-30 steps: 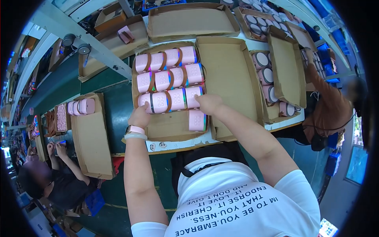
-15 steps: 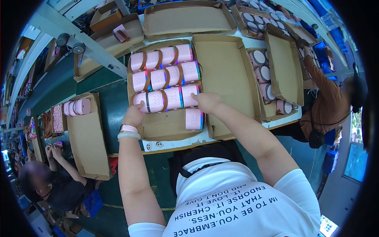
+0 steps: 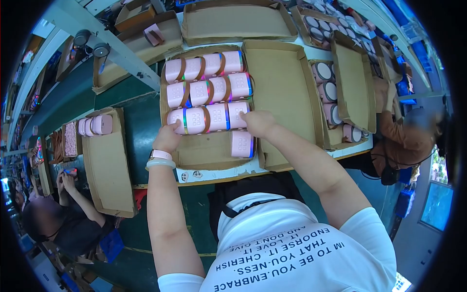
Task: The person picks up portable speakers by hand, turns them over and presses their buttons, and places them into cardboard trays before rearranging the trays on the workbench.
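Where the left hand (image 3: 168,138) and the right hand (image 3: 260,123) touch opposite ends of the nearest full row of pink speakers (image 3: 196,120) inside a cardboard tray (image 3: 209,151), most fingers are hidden, so I cannot tell whether either clamps. The tray lies on a white table (image 3: 214,175) above a green floor (image 3: 136,236), and small goods (image 3: 37,151) at the room's far left blur beyond recognition.

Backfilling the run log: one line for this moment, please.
left grip: on left end of pink row | right grip: on right end | pink row: lit, in box | lone unit: box's near right corner
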Available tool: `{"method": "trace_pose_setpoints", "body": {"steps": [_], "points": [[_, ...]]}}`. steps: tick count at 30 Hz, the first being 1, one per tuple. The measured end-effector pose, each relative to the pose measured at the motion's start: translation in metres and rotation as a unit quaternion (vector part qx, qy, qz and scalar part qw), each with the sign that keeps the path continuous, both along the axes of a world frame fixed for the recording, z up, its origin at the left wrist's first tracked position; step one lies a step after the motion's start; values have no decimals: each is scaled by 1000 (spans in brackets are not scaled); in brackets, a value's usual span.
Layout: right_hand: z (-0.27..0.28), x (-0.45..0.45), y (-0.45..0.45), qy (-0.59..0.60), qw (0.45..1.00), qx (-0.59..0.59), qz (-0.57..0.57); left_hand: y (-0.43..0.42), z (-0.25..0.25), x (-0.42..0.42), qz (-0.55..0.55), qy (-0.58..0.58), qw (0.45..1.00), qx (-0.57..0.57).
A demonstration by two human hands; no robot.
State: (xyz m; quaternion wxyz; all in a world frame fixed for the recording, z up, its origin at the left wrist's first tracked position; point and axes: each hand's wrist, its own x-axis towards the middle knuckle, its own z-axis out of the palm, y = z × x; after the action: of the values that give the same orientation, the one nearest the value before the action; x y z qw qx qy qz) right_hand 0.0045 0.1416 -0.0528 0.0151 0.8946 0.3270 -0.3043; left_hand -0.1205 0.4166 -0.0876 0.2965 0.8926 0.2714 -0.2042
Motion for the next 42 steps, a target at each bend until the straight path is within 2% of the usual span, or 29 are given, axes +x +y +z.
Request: {"method": "trace_pose_setpoints", "body": {"steps": [9, 11, 12, 14, 15, 17, 18, 20, 22, 24, 26, 27, 28, 29, 30, 32, 33, 34, 35, 36, 37, 38, 39, 40, 41, 42], "points": [[-1, -3, -2, 4, 1000, -12, -5, -20, 1, -15, -5, 0, 1000, -19], [-8, -2, -13, 18, 998, 57, -26, -70, 11, -42, -34, 9, 972, 234], [-13, 1, -21, 11, 998, 58, -30, -84, -16, -61, -50, -89, 955, 277], [-30, -3, -50, 29, 980, 191, -52, -132, 3, -71, -31, -164, 972, 167], [-36, -6, -63, 29, 981, 184, -55, -152, 2, -74, -22, -215, 970, 110], [-44, -10, -87, 188, 924, 223, -247, -183, 4, -67, -71, -267, 961, 4], [-49, -15, -100, 184, 925, 219, -248, -195, 1, -61, -70, -269, 961, -1], [-54, -29, -122, 239, 876, 267, -322, -211, -14, -45, -140, -263, 954, -9], [-34, -41, -134, 227, 889, 241, -316, -214, -20, -31, -117, -287, 951, -4], [-21, -55, -149, 215, 900, 214, -312, -207, -13, -22, -137, -233, 963, 15], [-18, -68, -167, 194, 924, 176, -279, -202, -18, -20, -127, -238, 963, 5], [-17, -76, -176, 189, 924, 179, -281, -199, -26, -20, -118, -266, 957, -16], [-17, -84, -186, 144, 949, 148, -238, -195, -30, -20, -110, -293, 949, -35], [-17, -91, -196, 98, 969, 117, -195, -193, -34, -22, -109, -311, 944, -22], [-13, -99, -205, 92, 969, 120, -198, -189, -37, -22, -114, -316, 942, -22], [-7, -111, -220, 27, 983, 63, -173, -184, -45, -24, 5, -438, 885, -157], [0, -114, -221, 26, 982, 66, -177, -187, -48, -26, 183, -311, 810, -462], [13, -117, -219, 37, 976, 67, -205, -184, -29, -29, 178, -309, 813, -460], [25, -120, -215, 48, 969, 69, -231, -178, 9, -32, 226, -222, 681, -660], [34, -122, -209, 50, 968, 75, -234, -175, 37, -35, 262, -119, 506, -813], [43, -124, -198, 42, 944, 179, -275, -177, 49, -38, 259, -102, 472, -836], [52, -127, -189, 34, 908, 279, -310, -180, 55, -41, 259, -102, 476, -834], [58, -130, -177, 36, 908, 282, -308, -183, 61, -44, 243, -87, 398, -880], [64, -129, -163, 33, 875, 376, -304, -186, 67, -46, 223, -75, 316, -919], [70, -129, -152, 32, 832, 467, -296, -190, 76, -47, 210, -92, 328, -916], [77, -128, -142, 35, 831, 474, -289, -194, 78, -49, 209, -102, 334, -914]]}}
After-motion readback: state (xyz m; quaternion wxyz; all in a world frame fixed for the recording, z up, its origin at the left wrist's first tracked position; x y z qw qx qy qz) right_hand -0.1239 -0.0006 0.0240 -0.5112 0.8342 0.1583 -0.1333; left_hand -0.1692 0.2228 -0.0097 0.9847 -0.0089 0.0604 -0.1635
